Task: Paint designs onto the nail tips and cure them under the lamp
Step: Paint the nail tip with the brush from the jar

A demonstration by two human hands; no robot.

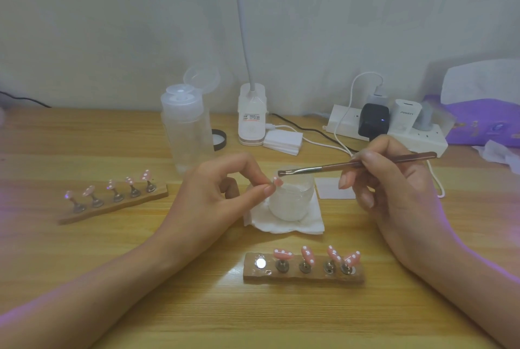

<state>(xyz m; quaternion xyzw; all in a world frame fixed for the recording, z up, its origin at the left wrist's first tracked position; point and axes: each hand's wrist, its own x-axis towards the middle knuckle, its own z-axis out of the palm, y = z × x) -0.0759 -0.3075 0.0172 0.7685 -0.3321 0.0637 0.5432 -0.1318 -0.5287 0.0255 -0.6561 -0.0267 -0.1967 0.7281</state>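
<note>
My left hand (222, 193) pinches a small pink nail tip (278, 180) between thumb and forefinger, beside the rim of a small frosted jar (292, 202). My right hand (394, 179) grips a thin brush (351, 165); its bristles sit right at the nail tip, over the jar. The near wooden holder (304, 274) carries several pink dotted tips on stands, and its leftmost magnet is bare. A second holder (112, 202) with several pink tips lies at the left. The white lamp base (251, 117) with its gooseneck stands at the back.
The jar sits on a folded white tissue (287, 224). Behind are a clear pump bottle (187, 129) with its cap flipped up, a black lid (219, 139), a stack of white pads (282, 141), a power strip (394, 129) with chargers and cables, and a purple tissue pack (484, 123).
</note>
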